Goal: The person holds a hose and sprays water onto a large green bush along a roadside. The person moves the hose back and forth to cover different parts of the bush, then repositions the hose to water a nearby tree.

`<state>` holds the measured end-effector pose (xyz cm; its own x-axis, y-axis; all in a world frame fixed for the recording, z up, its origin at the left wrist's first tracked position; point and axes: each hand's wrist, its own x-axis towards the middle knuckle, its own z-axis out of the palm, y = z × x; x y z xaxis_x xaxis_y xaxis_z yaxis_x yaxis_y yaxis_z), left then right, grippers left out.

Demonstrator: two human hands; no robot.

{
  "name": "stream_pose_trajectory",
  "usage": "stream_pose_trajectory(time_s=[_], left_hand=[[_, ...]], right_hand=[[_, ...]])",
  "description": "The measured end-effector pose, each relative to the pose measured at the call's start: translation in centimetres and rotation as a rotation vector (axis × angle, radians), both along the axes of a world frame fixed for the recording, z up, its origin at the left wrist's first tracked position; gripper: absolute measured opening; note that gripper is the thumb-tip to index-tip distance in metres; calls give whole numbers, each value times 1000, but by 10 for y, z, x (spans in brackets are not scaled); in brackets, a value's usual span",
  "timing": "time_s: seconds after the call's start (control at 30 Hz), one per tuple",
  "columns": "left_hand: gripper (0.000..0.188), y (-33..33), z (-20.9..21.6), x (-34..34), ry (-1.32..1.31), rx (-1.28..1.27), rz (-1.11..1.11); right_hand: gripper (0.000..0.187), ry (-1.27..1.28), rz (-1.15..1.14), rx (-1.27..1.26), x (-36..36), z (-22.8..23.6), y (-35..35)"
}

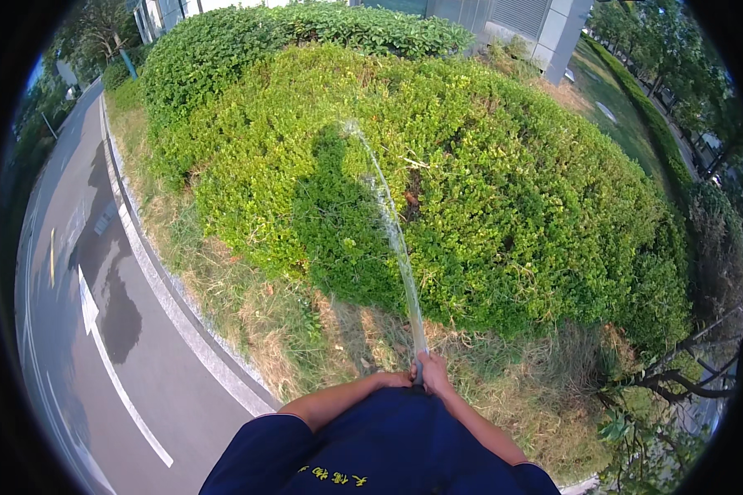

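Note:
Close in front of my dark blue shirt, both hands are closed around the end of a hose [418, 379]. My right hand [434, 370] wraps it from the right, near the mouth. Coming in from the left, my left hand [399, 379] grips it a little lower, its fingers partly hidden. A stream of water [407, 276] shoots forward from the hose, arcs slightly left and breaks into droplets over the hedge [504, 190]. The rest of the hose is out of sight below my hands.
Dry grass [248, 301] borders the hedge's near side. A pale kerb [169, 301] separates it from a road [182, 421] with white markings and wet patches on the left. Bare branches [685, 375] reach in at the right. A grey building [516, 33] stands behind the hedge.

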<state>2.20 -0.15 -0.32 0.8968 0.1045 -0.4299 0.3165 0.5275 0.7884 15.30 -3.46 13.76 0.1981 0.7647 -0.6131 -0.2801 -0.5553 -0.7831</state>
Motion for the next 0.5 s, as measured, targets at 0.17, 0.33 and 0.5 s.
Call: stream_pose_trajectory(time_s=[0.17,0.33,0.5], left_hand=[[43,3,38,28,80,256,-90],[37,-5,63,56,85,138,-261],[38,-8,67,72,-12,-63,-232]], right_hand=[[28,68,-192,-15,20,10,-12],[29,-35,-288,-35,38,22,-31],[28,-96,-301,-45,52,35,-37]])
